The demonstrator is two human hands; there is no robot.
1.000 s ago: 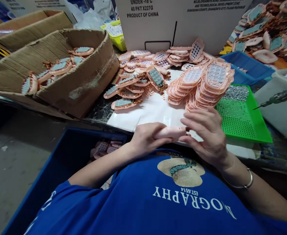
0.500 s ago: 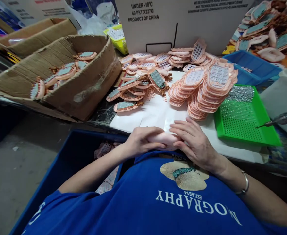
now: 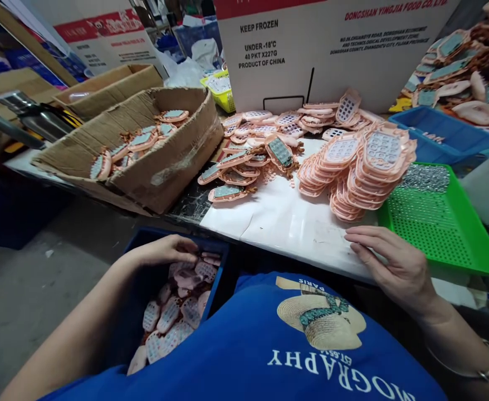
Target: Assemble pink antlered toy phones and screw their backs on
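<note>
My left hand (image 3: 173, 249) hangs over a blue bin (image 3: 223, 273) below the table edge, its fingers loosely bent and apart. Just beneath them a blurred pink plastic casing (image 3: 187, 279) lies or drops among several others with dotted faces. No casing shows in the fingers. My right hand (image 3: 389, 262) is over the front of the white work surface, fingers stretched out and holding nothing. Closest to it are a stack of pink casing halves (image 3: 380, 150) with button pads and a green perforated tray (image 3: 457, 239) holding small metal screws.
Casing halves with green circuit boards and wires (image 3: 228, 194) lie left of the stack. A cut cardboard box (image 3: 173, 161) holds more. Behind stands a white printed carton (image 3: 294, 72). A blue tray (image 3: 445, 131) and a heap of casings (image 3: 457, 72) are at right.
My hands have parted. The pink casing they held together has gone with my left hand down to the bin. My right hand has moved right, and the view has shifted.
</note>
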